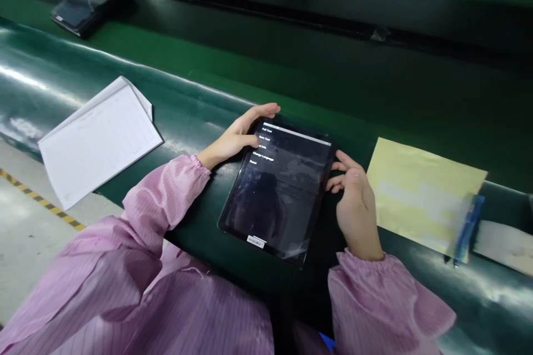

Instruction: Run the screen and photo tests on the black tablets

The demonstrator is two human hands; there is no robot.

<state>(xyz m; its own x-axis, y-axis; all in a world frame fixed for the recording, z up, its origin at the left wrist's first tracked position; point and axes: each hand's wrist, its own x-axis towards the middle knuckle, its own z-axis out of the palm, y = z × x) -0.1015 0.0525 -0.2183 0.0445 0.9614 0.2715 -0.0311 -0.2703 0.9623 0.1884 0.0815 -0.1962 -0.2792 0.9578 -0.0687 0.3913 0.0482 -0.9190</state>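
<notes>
Black tablet (278, 199) gripped by left hand (234, 136), right hand (356, 205) unclosed alongside, pens (467, 230) on yellow sheet (420, 169), white papers (102, 141)

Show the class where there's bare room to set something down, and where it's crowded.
Free: the green bench between the white papers and the left hand; the wide green surface beyond the tablet and yellow sheet. Crowded: right of the tablet, where the right hand, yellow sheet and pens sit close.
</notes>
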